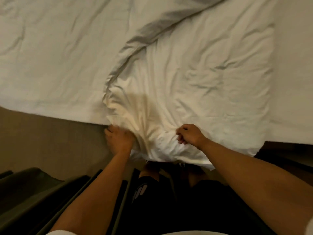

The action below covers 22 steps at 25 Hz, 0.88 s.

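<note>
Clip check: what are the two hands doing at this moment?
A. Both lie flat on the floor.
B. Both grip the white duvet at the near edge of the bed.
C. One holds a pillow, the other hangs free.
B: the left hand and the right hand each have fingers curled into bunched folds of the white duvet.

no readable text or numbers, white logo [140, 190] on black shorts [177, 206], too blurred to read
</note>
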Available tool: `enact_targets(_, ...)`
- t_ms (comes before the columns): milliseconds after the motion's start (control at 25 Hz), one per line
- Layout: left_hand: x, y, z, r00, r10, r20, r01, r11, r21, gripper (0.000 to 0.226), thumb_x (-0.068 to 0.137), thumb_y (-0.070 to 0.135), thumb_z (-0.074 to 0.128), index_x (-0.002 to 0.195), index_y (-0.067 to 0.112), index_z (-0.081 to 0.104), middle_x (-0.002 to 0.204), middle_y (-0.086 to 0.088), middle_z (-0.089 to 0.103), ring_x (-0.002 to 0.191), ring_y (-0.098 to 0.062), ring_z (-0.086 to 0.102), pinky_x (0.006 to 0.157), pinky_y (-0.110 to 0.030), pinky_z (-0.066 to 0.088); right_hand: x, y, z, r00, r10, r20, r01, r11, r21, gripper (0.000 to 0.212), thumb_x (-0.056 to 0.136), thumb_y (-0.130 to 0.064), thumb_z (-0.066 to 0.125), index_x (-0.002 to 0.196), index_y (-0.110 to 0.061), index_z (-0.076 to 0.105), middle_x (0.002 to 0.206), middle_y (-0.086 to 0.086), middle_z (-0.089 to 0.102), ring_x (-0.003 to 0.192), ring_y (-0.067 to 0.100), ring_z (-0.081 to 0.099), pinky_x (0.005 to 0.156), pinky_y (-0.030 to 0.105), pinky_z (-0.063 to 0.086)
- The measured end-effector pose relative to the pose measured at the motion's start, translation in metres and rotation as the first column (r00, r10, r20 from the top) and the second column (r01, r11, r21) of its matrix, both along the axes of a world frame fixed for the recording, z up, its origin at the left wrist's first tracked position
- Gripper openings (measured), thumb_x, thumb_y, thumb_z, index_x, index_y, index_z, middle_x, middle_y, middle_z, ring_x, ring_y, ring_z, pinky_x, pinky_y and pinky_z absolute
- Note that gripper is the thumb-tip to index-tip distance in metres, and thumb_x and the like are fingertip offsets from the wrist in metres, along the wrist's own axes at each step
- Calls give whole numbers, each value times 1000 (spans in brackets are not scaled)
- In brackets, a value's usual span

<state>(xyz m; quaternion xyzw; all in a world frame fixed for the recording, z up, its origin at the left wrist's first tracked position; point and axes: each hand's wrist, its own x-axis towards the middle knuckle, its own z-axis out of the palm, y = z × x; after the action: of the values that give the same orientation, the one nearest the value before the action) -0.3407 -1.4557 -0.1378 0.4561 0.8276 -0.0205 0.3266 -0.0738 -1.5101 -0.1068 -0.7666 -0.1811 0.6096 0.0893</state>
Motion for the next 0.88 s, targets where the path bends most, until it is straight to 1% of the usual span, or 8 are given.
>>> enact_targets(120,41,-11,17,930,-365,-40,365,931,-15,80,83,17,60,151,0,21,155,-29,21,139,-47,29,114,-54,33,35,-9,4,994,-87,70,84,995,51,23,96,-18,56,90,1,68,85,21,72,80,39,70,65,35,53)
enact_targets(200,71,-22,30,804,-593,-41,581,798,-160,89,86,24,61,155,-3,11,160,-30,10,149,-43,13,120,-49,24,46,-16,13,993,46,110,-51,998,47,26,97,-26,54,105,-4,65,101,17,68,91,35,66,70,32,48)
enact_targets(320,109,-26,55,770,-638,4,625,753,-205,72,90,28,57,151,5,27,158,-24,19,147,-38,19,117,-48,28,52,-26,30,943,327,64,-331,941,68,44,98,-35,53,137,-13,52,138,12,52,123,31,53,96,34,45)
enact_targets(360,115,-24,63,739,-673,39,663,716,-218,64,90,27,55,148,11,34,157,-21,26,145,-36,24,116,-46,29,52,-26,37,881,467,79,-472,880,64,51,99,-37,51,144,-15,46,148,13,44,131,32,47,105,37,41)
enact_targets(440,120,-21,84,675,-717,175,729,612,-307,61,94,29,53,151,16,35,158,-14,28,145,-33,28,117,-43,29,47,-26,51,657,738,156,-748,664,7,61,100,-44,44,153,-19,32,160,14,26,144,36,30,118,47,28)
enact_targets(520,116,-20,105,646,-699,308,760,548,-349,65,96,29,55,155,19,29,161,-11,25,146,-33,30,117,-43,31,39,-26,67,435,871,228,-878,467,-109,64,101,-46,36,157,-20,20,166,12,7,152,38,8,121,58,9)
enact_targets(600,92,-19,126,672,-671,314,740,590,-323,65,97,27,56,155,20,29,161,-11,26,144,-34,33,116,-44,33,19,-16,85,296,915,273,-926,345,-153,65,102,-46,33,159,-20,13,168,12,-2,153,39,-3,120,62,0)
enact_targets(880,-87,-17,163,857,-473,203,514,813,-273,57,94,29,55,147,13,42,148,-18,44,129,-37,50,105,-46,44,-133,48,119,153,921,358,-966,217,-143,72,101,-56,30,160,-21,9,168,11,-1,154,38,-2,120,62,3)
